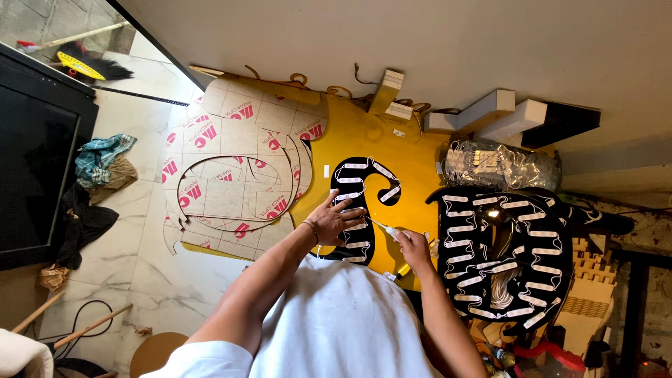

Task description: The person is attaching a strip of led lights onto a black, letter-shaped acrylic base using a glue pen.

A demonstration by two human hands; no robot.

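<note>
Your right hand [414,246] is closed around a small white tube [389,231], its narrow tip pointing left toward the black curved panel [364,203]. Your left hand [332,220] lies flat and spread, fingers wide, pressing on the left edge of that same panel and holding nothing. The panel rests on a yellow board [364,136] and carries rows of small white light modules [353,180] joined by thin wires. It lies directly between your two hands: the left palm touches it, while the tube's tip reaches its right edge near the lower rows of modules.

Just right of your right hand stands a larger black round panel [500,255], also lined with white modules. Beyond it, near the wall, sits a clear bag [504,164] of more modules. To the left of the yellow board lies a cut sheet with brown protective paper [238,168], curved shapes cut out of it. A broom [87,66] lies on the marble floor [140,245] well apart from your hands.
</note>
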